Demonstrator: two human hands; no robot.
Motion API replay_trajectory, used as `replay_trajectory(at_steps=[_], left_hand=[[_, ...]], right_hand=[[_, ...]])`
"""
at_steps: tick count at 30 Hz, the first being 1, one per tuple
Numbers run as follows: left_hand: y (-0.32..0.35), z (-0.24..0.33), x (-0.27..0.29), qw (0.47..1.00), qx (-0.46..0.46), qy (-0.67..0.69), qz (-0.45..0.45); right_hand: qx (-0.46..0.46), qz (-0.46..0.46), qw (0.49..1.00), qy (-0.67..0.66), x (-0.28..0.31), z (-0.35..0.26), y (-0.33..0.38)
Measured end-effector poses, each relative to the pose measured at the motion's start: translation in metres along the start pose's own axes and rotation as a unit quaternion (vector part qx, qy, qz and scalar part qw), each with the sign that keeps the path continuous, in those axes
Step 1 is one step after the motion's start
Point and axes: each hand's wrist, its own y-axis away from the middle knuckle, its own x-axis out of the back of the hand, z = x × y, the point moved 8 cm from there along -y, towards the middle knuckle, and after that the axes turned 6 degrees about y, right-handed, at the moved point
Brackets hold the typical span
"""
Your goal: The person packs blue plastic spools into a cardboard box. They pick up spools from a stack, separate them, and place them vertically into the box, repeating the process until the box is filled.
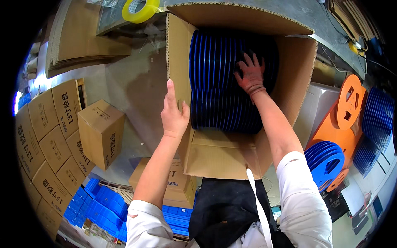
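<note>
An open cardboard box (206, 153) stands in front of me, packed with two rows of dark blue plastic reels (215, 82) on edge. My left hand (173, 111) rests flat against the box's left wall, thumb hooked over its rim. My right hand (250, 76), in a reddish glove, presses with spread fingers on the reels of the upper row, deep inside the box. Neither hand grips anything.
A yellow tape roll (140, 9) lies beyond the box. Sealed cartons (101, 132) are stacked at left, blue crates (99, 202) below them. At right stand orange reels (345, 111) and more blue reels (326, 159). Flat cardboard sheets (87, 37) lie upper left.
</note>
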Motion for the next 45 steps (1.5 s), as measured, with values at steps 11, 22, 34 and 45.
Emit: replay_trajectory(at_steps=[11, 22, 34, 45], left_hand=[[-0.002, 0.003, 0.001, 1.0, -0.017, 0.0, 0.007], [0.0, 0.0, -0.001, 1.0, -0.005, 0.003, 0.006], [0.0, -0.001, 0.0, 1.0, 0.005, 0.012, 0.005], [0.001, -0.01, -0.004, 0.997, 0.044, 0.046, -0.034]], right_hand=[[0.034, 0.062, 0.997, 0.004, -0.008, -0.022, -0.007], [0.005, -0.01, 1.0, -0.004, 0.001, -0.035, -0.014], [0.114, 0.01, 0.992, 0.044, -0.015, -0.064, -0.019], [0.01, 0.016, 1.0, -0.014, -0.012, -0.076, -0.031]])
